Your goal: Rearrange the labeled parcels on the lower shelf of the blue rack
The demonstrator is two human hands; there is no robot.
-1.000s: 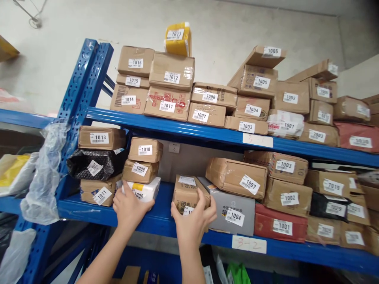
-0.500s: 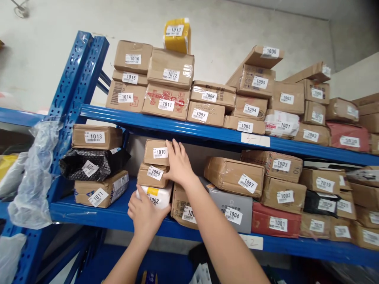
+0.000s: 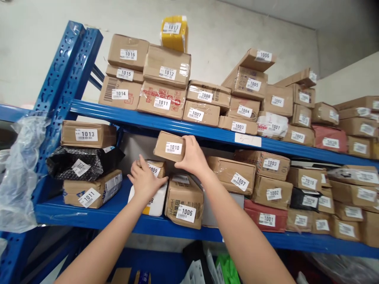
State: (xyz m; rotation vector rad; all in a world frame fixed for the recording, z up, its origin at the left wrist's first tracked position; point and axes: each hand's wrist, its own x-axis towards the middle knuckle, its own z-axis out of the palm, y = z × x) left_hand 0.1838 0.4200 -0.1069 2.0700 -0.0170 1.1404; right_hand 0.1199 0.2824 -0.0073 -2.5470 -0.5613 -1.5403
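Our right hand (image 3: pixel 192 156) clamps box 1010 (image 3: pixel 170 146), lifted tilted above box 1009 (image 3: pixel 154 169). Our left hand (image 3: pixel 145 180), fingers spread, presses on box 1009 and the white parcel (image 3: pixel 154 201) beneath, beside box 1006 (image 3: pixel 184 201) on the blue shelf (image 3: pixel 89 215).

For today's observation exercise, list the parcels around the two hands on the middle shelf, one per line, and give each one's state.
Box 1010: lifted clear of the stack, tilted, in the right hand grip.
Box 1009: on the white parcel, left hand resting on it.
White parcel: flat on the blue shelf, bottom of the stack.
Box 1006: standing on the shelf, leaning, untouched.
Box 1007: lying tilted on other parcels.
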